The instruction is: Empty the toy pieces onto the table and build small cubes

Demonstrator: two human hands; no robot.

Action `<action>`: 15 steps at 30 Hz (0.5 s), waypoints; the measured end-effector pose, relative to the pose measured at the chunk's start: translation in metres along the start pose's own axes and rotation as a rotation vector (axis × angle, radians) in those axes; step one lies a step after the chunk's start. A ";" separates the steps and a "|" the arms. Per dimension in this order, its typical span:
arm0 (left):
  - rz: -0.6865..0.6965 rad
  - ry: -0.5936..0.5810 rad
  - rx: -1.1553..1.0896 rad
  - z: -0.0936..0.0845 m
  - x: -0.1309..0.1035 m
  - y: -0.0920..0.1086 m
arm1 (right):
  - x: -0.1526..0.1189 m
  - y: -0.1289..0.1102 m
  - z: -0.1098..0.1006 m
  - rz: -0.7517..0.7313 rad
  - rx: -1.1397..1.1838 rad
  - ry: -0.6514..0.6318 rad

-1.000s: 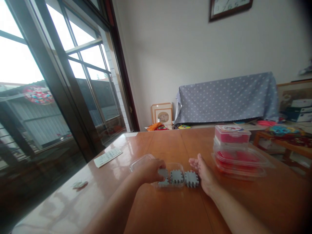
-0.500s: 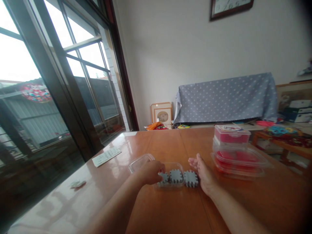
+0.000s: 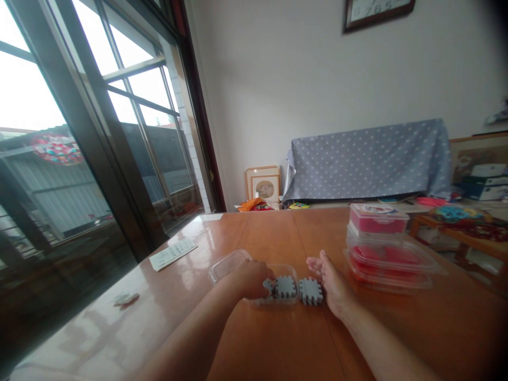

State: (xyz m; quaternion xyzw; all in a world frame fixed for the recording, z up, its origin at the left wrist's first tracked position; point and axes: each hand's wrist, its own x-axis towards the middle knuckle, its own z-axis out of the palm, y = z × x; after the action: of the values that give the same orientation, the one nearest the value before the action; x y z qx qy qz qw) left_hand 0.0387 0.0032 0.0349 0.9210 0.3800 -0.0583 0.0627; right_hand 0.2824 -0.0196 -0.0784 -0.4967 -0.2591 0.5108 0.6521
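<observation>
My left hand (image 3: 254, 280) reaches into a clear plastic container (image 3: 283, 301), its fingers closed around a small grey toothed block (image 3: 269, 287) that it partly hides. Beside that piece in the container lies another grey block (image 3: 286, 287) with notched edges, like a foam puzzle cube. A third notched grey block (image 3: 311, 291) rests on the table just right of the container. Next to it stands my right hand (image 3: 332, 288) on its edge, fingers stretched out and holding nothing. The left hand covers the container's left part.
An oval clear lid (image 3: 228, 265) lies left of the container on the wooden table (image 3: 273, 344). Stacked clear boxes with red contents (image 3: 387, 259) stand on the right, a pink box (image 3: 378, 219) on top. A printed paper (image 3: 173, 254) and a small pale object (image 3: 126, 299) are at left.
My left hand has moved slightly right and closed over the small grey block, covering more of it. My right hand and the other two blocks stay about where they were.
</observation>
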 end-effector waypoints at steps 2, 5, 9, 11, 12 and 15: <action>-0.022 -0.008 0.021 -0.002 0.001 0.002 | 0.001 0.001 0.000 0.002 0.001 -0.006; -0.015 -0.044 0.027 -0.002 0.002 0.001 | 0.001 0.002 -0.001 -0.003 0.000 -0.010; 0.002 -0.056 0.028 0.000 0.003 -0.003 | 0.001 0.002 -0.001 -0.008 0.003 -0.005; 0.009 -0.048 0.035 0.002 0.003 -0.006 | 0.001 0.002 -0.001 -0.007 0.004 -0.004; 0.012 -0.042 0.037 0.003 0.003 -0.007 | 0.000 0.002 -0.001 -0.006 0.003 -0.004; 0.031 -0.029 0.032 0.006 0.003 -0.009 | 0.000 0.001 -0.001 -0.002 0.004 -0.003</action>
State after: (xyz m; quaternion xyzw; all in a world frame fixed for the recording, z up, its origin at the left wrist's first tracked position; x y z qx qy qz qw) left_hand 0.0339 0.0109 0.0278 0.9267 0.3638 -0.0765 0.0543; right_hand 0.2825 -0.0200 -0.0800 -0.4944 -0.2596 0.5114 0.6531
